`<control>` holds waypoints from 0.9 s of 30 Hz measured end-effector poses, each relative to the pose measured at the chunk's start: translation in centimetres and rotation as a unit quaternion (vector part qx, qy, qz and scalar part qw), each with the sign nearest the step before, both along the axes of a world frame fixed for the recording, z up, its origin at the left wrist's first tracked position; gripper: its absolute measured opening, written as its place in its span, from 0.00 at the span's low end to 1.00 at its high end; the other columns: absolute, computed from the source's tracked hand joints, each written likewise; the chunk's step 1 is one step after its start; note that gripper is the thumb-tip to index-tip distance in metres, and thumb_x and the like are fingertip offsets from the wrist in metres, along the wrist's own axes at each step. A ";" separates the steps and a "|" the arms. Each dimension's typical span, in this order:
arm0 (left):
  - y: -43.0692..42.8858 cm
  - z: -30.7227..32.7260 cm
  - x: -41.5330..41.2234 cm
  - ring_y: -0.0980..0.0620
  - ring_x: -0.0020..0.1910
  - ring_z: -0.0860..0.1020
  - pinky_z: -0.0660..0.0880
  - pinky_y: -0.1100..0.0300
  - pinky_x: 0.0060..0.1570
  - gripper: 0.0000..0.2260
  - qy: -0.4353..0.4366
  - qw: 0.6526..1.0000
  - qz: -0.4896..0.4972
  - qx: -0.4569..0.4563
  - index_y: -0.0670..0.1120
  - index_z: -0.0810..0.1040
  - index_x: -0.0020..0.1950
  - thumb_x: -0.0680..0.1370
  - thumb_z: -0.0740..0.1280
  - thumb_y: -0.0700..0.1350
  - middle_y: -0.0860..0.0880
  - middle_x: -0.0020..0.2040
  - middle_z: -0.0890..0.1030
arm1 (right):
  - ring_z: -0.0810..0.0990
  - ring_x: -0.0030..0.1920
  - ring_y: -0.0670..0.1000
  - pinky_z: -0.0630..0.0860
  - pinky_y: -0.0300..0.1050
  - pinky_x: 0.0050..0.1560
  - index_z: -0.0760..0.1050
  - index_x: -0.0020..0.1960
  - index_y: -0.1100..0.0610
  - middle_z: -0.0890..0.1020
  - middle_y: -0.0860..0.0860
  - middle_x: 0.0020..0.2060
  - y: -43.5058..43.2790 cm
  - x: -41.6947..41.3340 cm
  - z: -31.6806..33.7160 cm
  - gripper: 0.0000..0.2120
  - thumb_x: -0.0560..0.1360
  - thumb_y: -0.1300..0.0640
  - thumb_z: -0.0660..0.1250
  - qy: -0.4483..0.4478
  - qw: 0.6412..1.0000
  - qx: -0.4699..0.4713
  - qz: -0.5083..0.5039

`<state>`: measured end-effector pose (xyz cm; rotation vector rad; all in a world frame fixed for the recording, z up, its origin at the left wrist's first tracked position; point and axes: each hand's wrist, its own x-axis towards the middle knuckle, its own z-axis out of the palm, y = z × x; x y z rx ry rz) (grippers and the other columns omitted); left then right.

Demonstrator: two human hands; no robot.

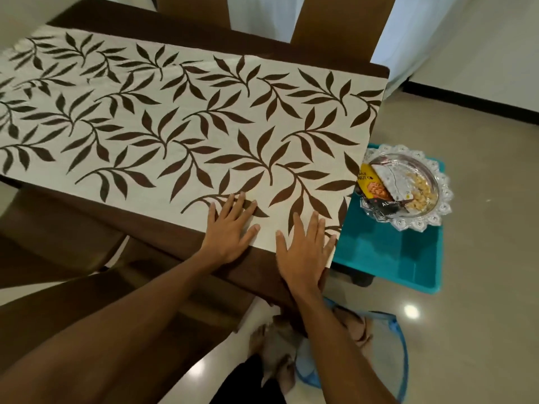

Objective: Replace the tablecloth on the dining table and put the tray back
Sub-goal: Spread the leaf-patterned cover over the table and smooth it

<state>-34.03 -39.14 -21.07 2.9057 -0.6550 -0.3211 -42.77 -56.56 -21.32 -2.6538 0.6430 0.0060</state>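
We note left hand [230, 230] and right hand [306, 253] flat, released, pressing tablecloth [186, 121] near worktop [166, 228] corner | tray [439, 182] beside edge on stool [379, 252].

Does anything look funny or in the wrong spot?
Yes. The glass tray of snacks sits on the teal stool beside the table, not on it, and it hangs over the stool's far edge.

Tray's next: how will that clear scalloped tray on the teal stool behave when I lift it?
The tray looks like cut glass, so it is probably heavy, rigid and chippable. Its glossy rim may be slippery. The loose packets could slide if it tilts.
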 end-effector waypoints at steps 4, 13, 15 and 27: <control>1.8 0.2 -0.5 0.49 0.81 0.40 0.37 0.39 0.75 0.28 0.003 1.000 -0.015 -0.003 0.59 0.46 0.82 0.83 0.46 0.64 0.51 0.83 0.46 | 0.47 0.82 0.58 0.40 0.65 0.79 0.61 0.80 0.47 0.53 0.55 0.82 1.3 -1.1 0.2 0.30 0.81 0.37 0.56 0.002 0.999 0.003 -0.040; 13.7 0.7 3.6 0.49 0.81 0.42 0.40 0.37 0.76 0.30 0.007 1.000 0.018 -0.006 0.57 0.48 0.82 0.82 0.44 0.66 0.50 0.83 0.46 | 0.49 0.82 0.58 0.40 0.69 0.77 0.61 0.80 0.48 0.55 0.55 0.82 10.9 2.1 0.0 0.29 0.82 0.37 0.53 -0.013 0.999 -0.014 0.031; 17.5 0.6 5.8 0.48 0.81 0.42 0.40 0.37 0.76 0.30 0.008 0.999 0.034 -0.001 0.57 0.48 0.82 0.82 0.43 0.67 0.50 0.83 0.45 | 0.50 0.82 0.58 0.41 0.69 0.77 0.62 0.80 0.47 0.57 0.55 0.82 14.5 4.8 0.1 0.29 0.83 0.37 0.53 -0.020 0.998 -0.014 0.066; 45.3 1.1 25.7 0.46 0.81 0.45 0.42 0.35 0.76 0.33 0.009 0.996 0.093 0.013 0.57 0.50 0.82 0.79 0.43 0.69 0.50 0.83 0.48 | 0.50 0.82 0.57 0.42 0.71 0.77 0.64 0.79 0.48 0.58 0.54 0.82 42.0 26.2 0.0 0.29 0.82 0.36 0.50 -0.034 0.995 -0.004 0.097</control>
